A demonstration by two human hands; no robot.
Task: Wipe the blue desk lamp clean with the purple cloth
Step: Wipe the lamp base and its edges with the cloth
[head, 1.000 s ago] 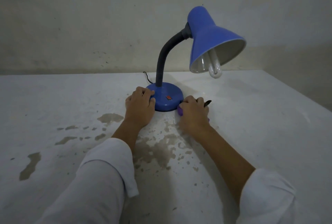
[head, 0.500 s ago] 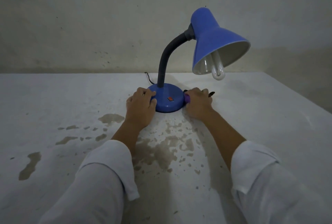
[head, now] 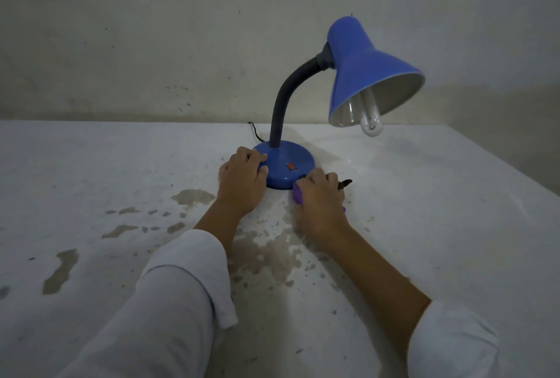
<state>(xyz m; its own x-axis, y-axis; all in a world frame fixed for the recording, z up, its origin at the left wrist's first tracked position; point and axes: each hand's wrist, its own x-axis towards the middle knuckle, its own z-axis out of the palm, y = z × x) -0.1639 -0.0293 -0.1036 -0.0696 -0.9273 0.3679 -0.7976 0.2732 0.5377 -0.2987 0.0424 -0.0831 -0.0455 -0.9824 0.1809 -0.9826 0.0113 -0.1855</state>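
**One lamp, one cloth, two hands at the base**

A single blue desk lamp [head: 357,74] stands upright at mid-worktop, toward the far edge. Its dark neck rises from the round base and bends right. The shade opens down toward the near right, showing one bulb [head: 371,123]. One red switch [head: 291,166] sits on the base. The left hand [head: 242,180] curls over the base's left rim, gripping it. The right hand [head: 318,200] is closed round the one purple cloth [head: 298,194] at the base's near right edge. The worktop [head: 439,226] is white with brown peeled patches, and a stained pale wall [head: 151,44] stands behind.
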